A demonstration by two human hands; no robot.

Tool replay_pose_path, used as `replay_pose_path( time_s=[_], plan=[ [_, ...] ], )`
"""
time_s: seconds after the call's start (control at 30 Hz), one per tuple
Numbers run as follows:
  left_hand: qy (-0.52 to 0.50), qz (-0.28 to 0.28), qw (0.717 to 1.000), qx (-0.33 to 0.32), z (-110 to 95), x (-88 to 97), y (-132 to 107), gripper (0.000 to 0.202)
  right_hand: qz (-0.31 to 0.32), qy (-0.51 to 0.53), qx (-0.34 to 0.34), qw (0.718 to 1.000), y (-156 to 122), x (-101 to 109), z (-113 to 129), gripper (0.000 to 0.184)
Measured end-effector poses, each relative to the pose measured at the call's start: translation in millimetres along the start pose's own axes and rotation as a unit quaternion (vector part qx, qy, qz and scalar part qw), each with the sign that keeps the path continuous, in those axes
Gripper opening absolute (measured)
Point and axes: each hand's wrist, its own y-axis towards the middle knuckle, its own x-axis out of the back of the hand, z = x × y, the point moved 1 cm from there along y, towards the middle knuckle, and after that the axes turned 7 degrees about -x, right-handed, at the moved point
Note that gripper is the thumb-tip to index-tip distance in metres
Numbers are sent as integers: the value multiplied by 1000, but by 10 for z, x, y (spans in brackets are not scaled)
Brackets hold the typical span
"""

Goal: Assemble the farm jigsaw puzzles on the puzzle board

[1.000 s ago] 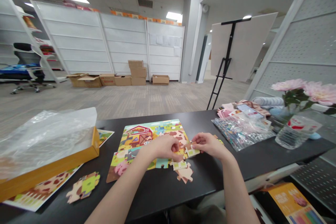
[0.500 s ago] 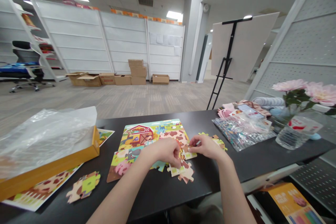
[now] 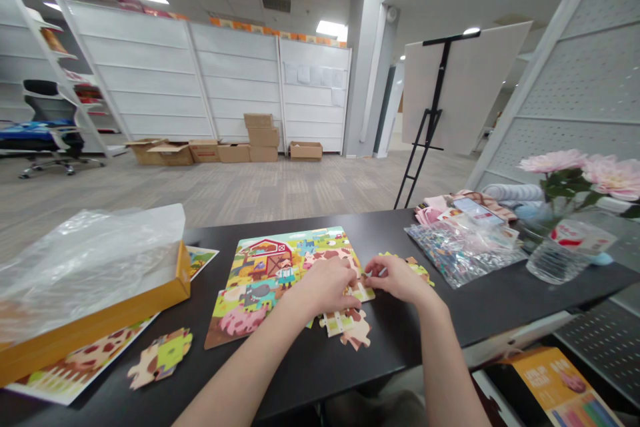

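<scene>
Black counter point(image 3: 380, 363) lies before me on my remote feed, the farm jigsaw point(image 3: 267, 260) flat near its middle. My left hand point(image 3: 333, 283) is over the puzzle's lower right, my right hand point(image 3: 395, 277) at its right edge; both have curled fingers, but I cannot tell whether either grip is closed on anything. A brown-patched jigsaw piece point(image 3: 357, 333) lies just below the left. I judge the pieces light, stiff and weakest at the knobs, best pinched by opposite edges.
</scene>
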Motion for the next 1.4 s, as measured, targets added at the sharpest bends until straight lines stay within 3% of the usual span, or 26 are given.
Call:
replay_pose_path(
  time_s=[0.47,0.83,0.9,0.97,1.07,1.2,1.4],
  plan=[
    [60,-4,998,-2,-89,-18,22,30,42,71,-25,996,-17,8,-22,17],
    [40,-2,999,-4,-70,-34,34,32,25,71,-21,997,-58,56,-5,14],
    [36,-1,999,1,-71,-33,33,32,-16,73,-29,997,-102,173,-72,16],
    [35,4,999,7,-73,-36,33,32,-120,43,-63,990,-165,349,-208,18],
    [40,5,999,4,-70,-49,33,34,-272,-37,-156,949,-274,595,-471,21],
    [28,-10,1000,-5,-32,-61,31,32,-248,-91,-192,945,-325,667,-700,25],
    [4,-15,1000,-14,97,-5,5,37,-193,-104,-202,955,-255,534,-738,42]
  ],
)
